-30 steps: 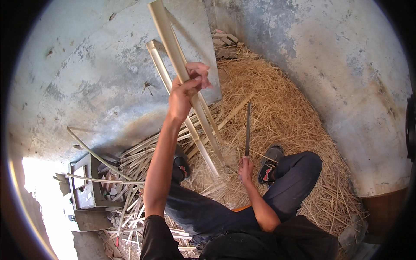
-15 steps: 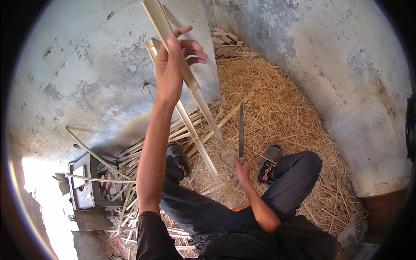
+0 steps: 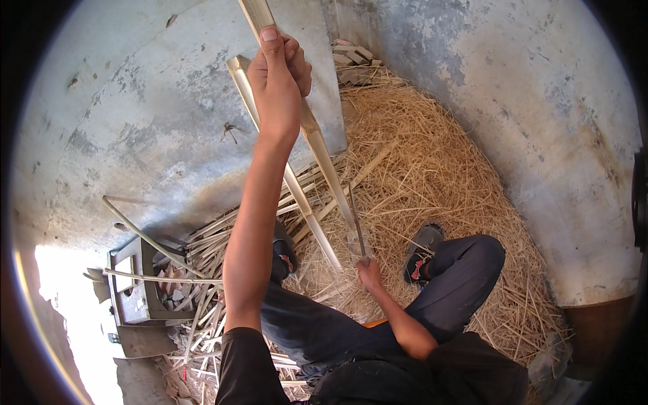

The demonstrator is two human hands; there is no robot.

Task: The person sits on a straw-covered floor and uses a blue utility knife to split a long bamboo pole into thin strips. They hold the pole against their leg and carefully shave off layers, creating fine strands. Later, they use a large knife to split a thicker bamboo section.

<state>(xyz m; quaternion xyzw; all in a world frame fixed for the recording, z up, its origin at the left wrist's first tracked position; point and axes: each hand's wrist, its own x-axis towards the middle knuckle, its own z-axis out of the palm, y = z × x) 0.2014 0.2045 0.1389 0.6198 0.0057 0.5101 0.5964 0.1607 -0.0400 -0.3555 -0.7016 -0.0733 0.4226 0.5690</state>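
Note:
My left hand point(image 3: 280, 84), raised high, is closed round the upper part of a split bamboo length point(image 3: 322, 152) that slants down to the floor between my feet. A second split bamboo length point(image 3: 297, 192) stands just left of it, partly behind my left hand and forearm. Low in front of me, my right hand point(image 3: 368, 275) is wrapped round the handle of a long, narrow-bladed knife point(image 3: 360, 233). Its blade points up and away, edge-on to the view, right alongside the lower end of the held bamboo. Whether blade and bamboo touch, I cannot tell.
Straw-like shavings point(image 3: 425, 148) pile up ahead and to the right against a curved, stained wall point(image 3: 526, 101). Split strips point(image 3: 209, 243) lie heaped at left, by an open box point(image 3: 138, 309). Bricks point(image 3: 354, 54) sit in the far corner. My shoes point(image 3: 425, 250) flank the bamboo ends.
My left hand's fingers, spread before, have closed round the bamboo, whose upper part has shifted right. The knife has moved left, its blade turning to lie beside the bamboo's lower end.

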